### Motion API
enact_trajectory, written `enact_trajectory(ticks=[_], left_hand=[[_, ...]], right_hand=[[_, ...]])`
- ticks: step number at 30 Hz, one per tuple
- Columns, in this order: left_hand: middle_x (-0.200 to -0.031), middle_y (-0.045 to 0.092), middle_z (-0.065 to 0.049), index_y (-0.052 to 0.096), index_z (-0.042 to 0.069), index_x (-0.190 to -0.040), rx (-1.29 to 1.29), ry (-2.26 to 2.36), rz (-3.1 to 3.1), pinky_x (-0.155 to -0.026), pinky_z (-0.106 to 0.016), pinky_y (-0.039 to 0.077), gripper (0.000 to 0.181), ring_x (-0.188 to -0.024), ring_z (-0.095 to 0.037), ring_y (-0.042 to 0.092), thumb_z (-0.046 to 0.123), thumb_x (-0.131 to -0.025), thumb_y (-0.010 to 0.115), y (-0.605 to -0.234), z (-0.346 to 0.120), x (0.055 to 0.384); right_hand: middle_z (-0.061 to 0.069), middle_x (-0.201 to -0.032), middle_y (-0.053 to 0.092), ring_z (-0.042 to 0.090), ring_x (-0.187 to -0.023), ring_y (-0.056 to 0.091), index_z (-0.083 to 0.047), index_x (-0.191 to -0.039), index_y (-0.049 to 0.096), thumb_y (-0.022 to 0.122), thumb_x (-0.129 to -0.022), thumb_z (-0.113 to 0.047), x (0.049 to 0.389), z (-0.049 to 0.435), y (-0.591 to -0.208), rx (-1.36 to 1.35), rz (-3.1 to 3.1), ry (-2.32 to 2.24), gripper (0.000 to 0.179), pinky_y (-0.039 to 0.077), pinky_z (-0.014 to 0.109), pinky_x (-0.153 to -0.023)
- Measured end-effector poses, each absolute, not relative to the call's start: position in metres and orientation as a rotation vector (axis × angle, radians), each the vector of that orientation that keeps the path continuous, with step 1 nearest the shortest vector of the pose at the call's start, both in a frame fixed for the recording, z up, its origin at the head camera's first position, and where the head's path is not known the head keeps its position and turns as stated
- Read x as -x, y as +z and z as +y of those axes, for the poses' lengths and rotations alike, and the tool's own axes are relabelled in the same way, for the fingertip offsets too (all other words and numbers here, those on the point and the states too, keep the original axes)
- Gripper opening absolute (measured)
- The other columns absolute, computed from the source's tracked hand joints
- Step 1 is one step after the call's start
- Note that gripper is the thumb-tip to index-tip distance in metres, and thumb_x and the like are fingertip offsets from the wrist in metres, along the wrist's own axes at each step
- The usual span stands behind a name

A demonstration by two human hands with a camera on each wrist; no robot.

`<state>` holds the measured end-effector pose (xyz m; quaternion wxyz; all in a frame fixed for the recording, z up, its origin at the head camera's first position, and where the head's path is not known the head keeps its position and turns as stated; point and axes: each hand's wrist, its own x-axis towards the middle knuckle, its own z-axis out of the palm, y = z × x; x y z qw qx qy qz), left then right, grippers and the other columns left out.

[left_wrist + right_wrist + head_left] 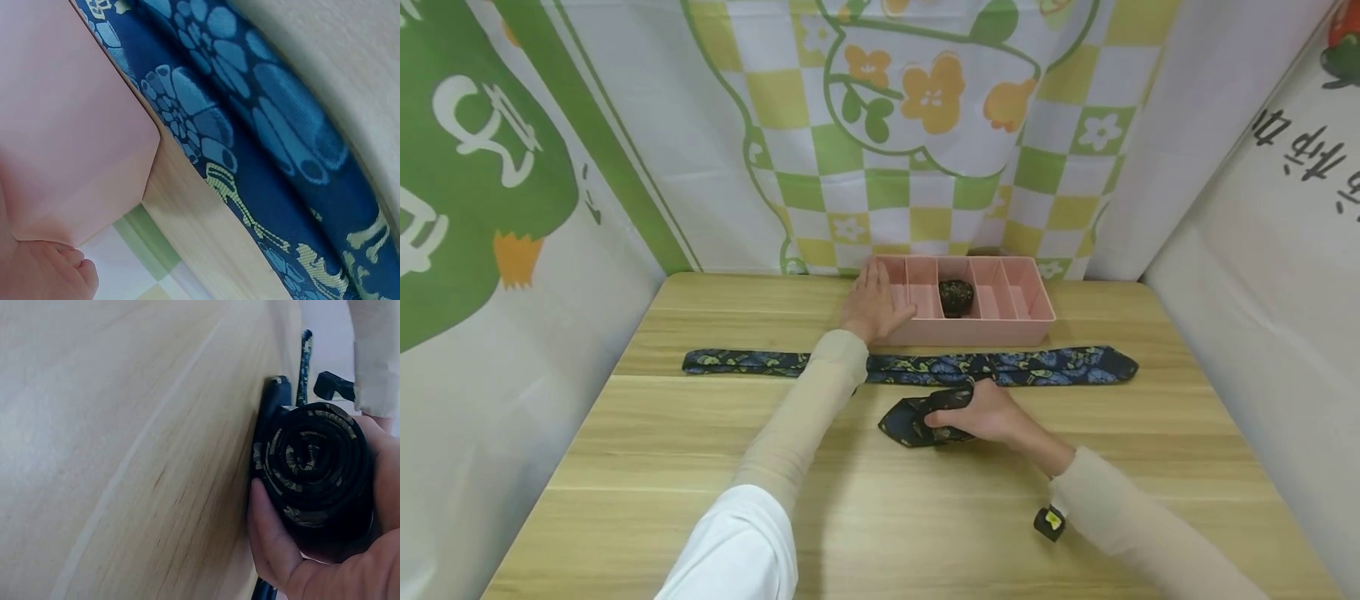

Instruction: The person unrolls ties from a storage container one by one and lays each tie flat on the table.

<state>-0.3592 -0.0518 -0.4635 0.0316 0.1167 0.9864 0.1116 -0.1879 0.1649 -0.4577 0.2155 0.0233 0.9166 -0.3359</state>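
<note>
My right hand (pixel 1000 412) grips a dark rolled necktie (pixel 950 399), its pointed end lying out to the left on the table. The coiled layers show end-on in the right wrist view, with fingers and thumb around the roll (pixel 312 469). My left hand (pixel 872 306) rests on the left end of a pink divided box (pixel 962 335), fingers extended along the rim and thumb spread over the front edge. A dark patterned roll (pixel 956 297) sits in the box's middle compartment. Between box and right hand, a navy necktie with blue and yellow figures (pixel 1060 367) lies lengthwise.
The wooden table (pixel 647 483) runs back to a patterned curtain (pixel 925 192) just behind the box. White printed sheets hang on both sides. A small black device (pixel 1049 523) is strapped at my right wrist. My left forearm crosses over the flat necktie.
</note>
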Motion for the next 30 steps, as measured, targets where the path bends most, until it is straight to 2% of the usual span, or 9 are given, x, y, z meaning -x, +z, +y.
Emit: enact_trajectory(ticks=[4,9,12,13,16,19,22,25,30], left_hand=[[-0.177,-0.005,-0.022,-0.001,-0.005,-0.166,-0.356,0.342,3.033,-0.136,-0.041,0.01,0.107,-0.167,-0.034,-0.001,0.066,-0.102,0.047,-0.461,-0.053,0.358],[-0.177,-0.002,-0.023,0.002,-0.005,-0.167,-0.373,0.365,3.041,-0.136,-0.041,0.012,0.106,-0.167,-0.035,0.001,0.065,-0.102,0.047,-0.456,-0.053,0.352],[-0.177,-0.002,-0.023,0.002,-0.005,-0.167,-0.369,0.372,3.04,-0.136,-0.041,0.012,0.105,-0.167,-0.035,0.001,0.065,-0.102,0.047,-0.455,-0.053,0.351],[-0.177,-0.002,-0.022,0.001,-0.005,-0.167,-0.366,0.37,3.037,-0.136,-0.041,0.012,0.105,-0.167,-0.035,0.001,0.065,-0.102,0.047,-0.455,-0.053,0.351],[-0.178,-0.004,-0.021,0.0,-0.004,-0.167,-0.357,0.353,3.032,-0.136,-0.041,0.011,0.105,-0.167,-0.034,-0.001,0.065,-0.102,0.045,-0.455,-0.052,0.351],[-0.178,-0.006,-0.021,-0.001,-0.003,-0.167,-0.358,0.343,3.024,-0.136,-0.041,0.01,0.105,-0.167,-0.034,-0.002,0.066,-0.102,0.045,-0.456,-0.052,0.352],[-0.177,-0.007,-0.021,-0.002,-0.003,-0.167,-0.365,0.351,3.018,-0.136,-0.042,0.01,0.105,-0.167,-0.034,-0.002,0.066,-0.102,0.045,-0.456,-0.052,0.352],[-0.177,-0.005,-0.022,-0.001,-0.004,-0.167,-0.377,0.368,3.024,-0.136,-0.043,0.009,0.106,-0.167,-0.035,-0.001,0.066,-0.102,0.046,-0.456,-0.053,0.351],[-0.176,0.005,-0.025,0.006,-0.007,-0.166,-0.439,0.314,3.091,-0.136,-0.046,0.012,0.106,-0.166,-0.038,0.008,0.069,-0.102,0.043,-0.455,-0.055,0.351]], right_hand=[[0.016,-0.106,0.065,0.023,-0.083,0.057,0.007,-0.112,0.064,0.085,-0.07,-0.071,0.188,0.161,-0.458,-0.057,2.57,-0.89,0.091,0.044,0.031,-0.063],[0.029,-0.136,0.063,0.026,-0.093,0.061,0.013,-0.138,0.055,0.08,-0.071,-0.079,0.187,0.17,-0.461,-0.059,2.575,-0.855,0.116,0.048,0.032,-0.066],[0.032,-0.145,0.058,0.027,-0.095,0.064,0.011,-0.14,0.055,0.076,-0.072,-0.083,0.187,0.18,-0.461,-0.071,2.569,-0.846,0.119,0.049,0.032,-0.067],[0.032,-0.141,0.061,0.025,-0.09,0.064,0.01,-0.136,0.059,0.075,-0.072,-0.084,0.187,0.183,-0.461,-0.071,2.568,-0.844,0.115,0.048,0.032,-0.065],[0.018,-0.099,0.073,0.02,-0.068,0.055,0.0,-0.1,0.07,0.075,-0.073,-0.084,0.186,0.191,-0.458,-0.093,2.548,-0.861,0.088,0.043,0.03,-0.058],[0.0,-0.06,0.052,0.014,-0.054,0.04,-0.015,-0.065,0.054,0.074,-0.074,-0.084,0.185,0.198,-0.456,-0.098,2.536,-0.861,0.072,0.036,0.028,-0.053],[-0.002,-0.052,0.05,0.013,-0.051,0.04,-0.018,-0.057,0.049,0.071,-0.077,-0.085,0.182,0.204,-0.451,-0.078,2.546,-0.841,0.073,0.036,0.028,-0.054],[0.007,-0.056,0.063,0.015,-0.052,0.044,-0.011,-0.061,0.064,0.066,-0.08,-0.086,0.182,0.209,-0.443,-0.022,2.582,-0.792,0.077,0.04,0.03,-0.057],[0.014,-0.091,0.077,0.024,-0.081,0.067,-0.004,-0.098,0.078,0.067,-0.084,-0.082,0.186,0.218,-0.424,0.104,2.724,-0.705,0.081,0.057,0.041,-0.073]])
